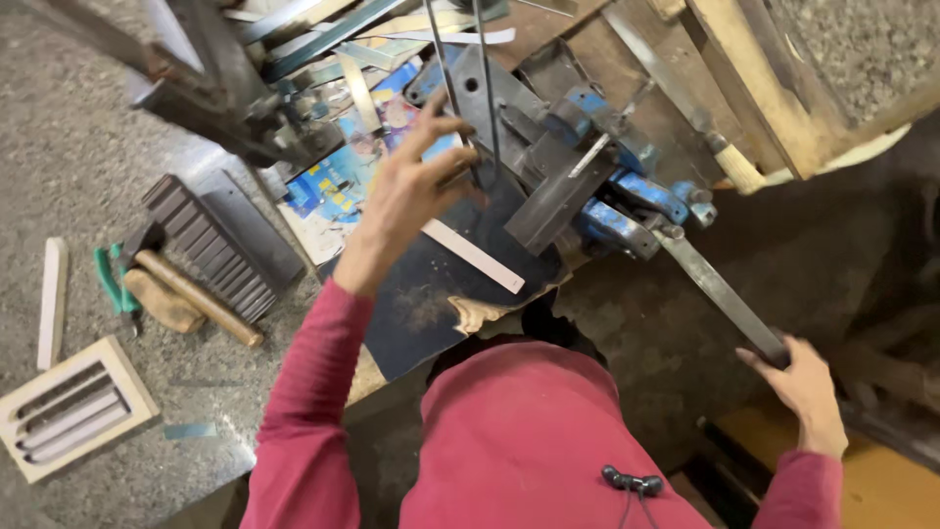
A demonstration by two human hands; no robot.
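A thin metal rod, dark and straight, stands nearly upright near the far edge of the tabletop, its lower end at the dark plate of the blue bench tool. That tool is bolted at the tabletop's right edge, its blue paint chipped. From it a long flat steel lever slants down and to the right, out past the tabletop's edge, grey and worn.

Blue bench shear with a dark grey steel lever. Dark red sleeves. Cream strip on black plate. Green-handled tool, brown wooden hammer handle, beige slotted vent grille, speckled grey table.
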